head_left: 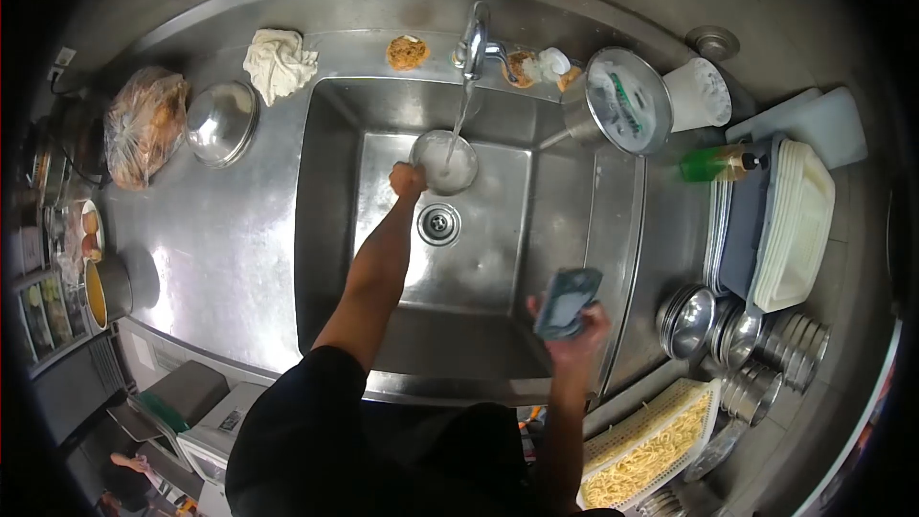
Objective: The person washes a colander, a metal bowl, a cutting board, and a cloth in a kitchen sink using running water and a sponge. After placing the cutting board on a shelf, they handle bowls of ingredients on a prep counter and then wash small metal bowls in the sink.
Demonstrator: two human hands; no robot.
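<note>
My left hand (409, 180) is closed at the near left edge of a round metal bowl (459, 172) inside the sink. Water from the tap (476, 38) runs into the bowl, whose inside looks whitish and wet. Whether the hand grips a rim or a short handle cannot be made out. Over the sink's near right side, my right hand (584, 333) has its fingers around a dark grey-green rectangular block (570, 302) with a paler face, blurred by motion. The sink's drain (438, 224) lies just below the bowl.
Scourers (408, 53), a crumpled cloth (280, 65) and an upturned metal bowl (222, 124) line the sink's back and left. A large pot (627, 101), green soap bottle (713, 165), stacked trays (795, 225) and a noodle basket (656, 445) are right.
</note>
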